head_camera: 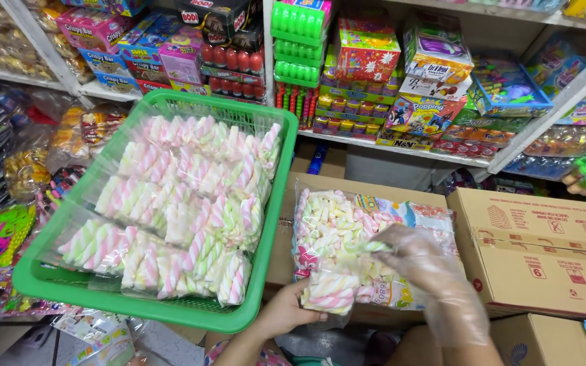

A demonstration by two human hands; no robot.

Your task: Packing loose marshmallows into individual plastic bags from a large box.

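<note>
My left hand [285,313] is bare and holds a small clear packet of pastel twisted marshmallows [329,291] from below. My right hand [420,261], inside a clear plastic glove, pinches one marshmallow twist [373,247] just above that packet. Both hands hover over a large open bag of loose marshmallows [337,224] lying on a cardboard box [285,237]. To the left, a green plastic basket [130,301] holds several filled marshmallow packets [184,203] in rows.
Shelves behind hold colourful candy boxes [367,51] and green containers [298,27]. Sealed cardboard cartons [537,237] stand at the right. Hanging bags of snacks and toys [8,176] crowd the left side.
</note>
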